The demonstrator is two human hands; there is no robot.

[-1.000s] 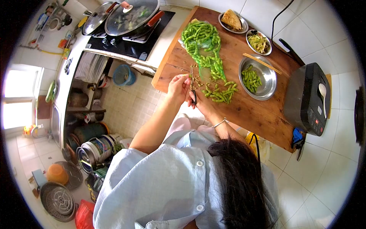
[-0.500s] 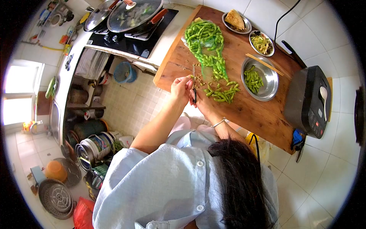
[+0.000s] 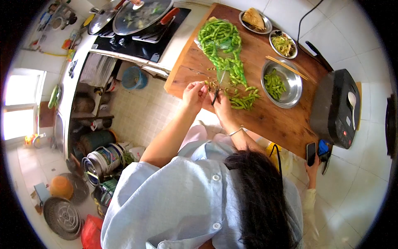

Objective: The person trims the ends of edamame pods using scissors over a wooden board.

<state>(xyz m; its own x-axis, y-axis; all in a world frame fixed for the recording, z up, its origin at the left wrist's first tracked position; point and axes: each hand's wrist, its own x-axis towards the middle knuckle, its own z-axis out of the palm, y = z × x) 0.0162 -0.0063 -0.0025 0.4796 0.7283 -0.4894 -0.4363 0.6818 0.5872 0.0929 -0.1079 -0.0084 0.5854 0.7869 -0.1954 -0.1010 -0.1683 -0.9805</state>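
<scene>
At the left edge of the wooden table [image 3: 282, 124], my left hand [image 3: 195, 94] is closed in a pinch near a small green pod end; the pod is mostly hidden. Close on its right, my right hand [image 3: 222, 103] grips the black-handled scissors [image 3: 216, 92], whose blades point up and away over the table. Loose green pods [image 3: 244, 101] lie right of my right hand, among small trimmings. Behind them a heap of pods [image 3: 219, 37] rests on a green mesh bag. More pods [image 3: 273, 84] sit in a steel bowl [image 3: 293, 91] with chopsticks [image 3: 286, 67] across its rim.
Two dishes of food [image 3: 256, 21] [image 3: 283, 44] stand at the back. A black cooker [image 3: 336, 110] is at the right. Another person's hand [image 3: 312, 168] holds a phone [image 3: 311, 154] by the table's right corner. Lidded pans [image 3: 143, 16] sit on the stove at the left.
My right hand and the scissors have moved right, away from my left hand, and the blades now tilt to the right. Another person's hand with a phone has appeared at the lower right.
</scene>
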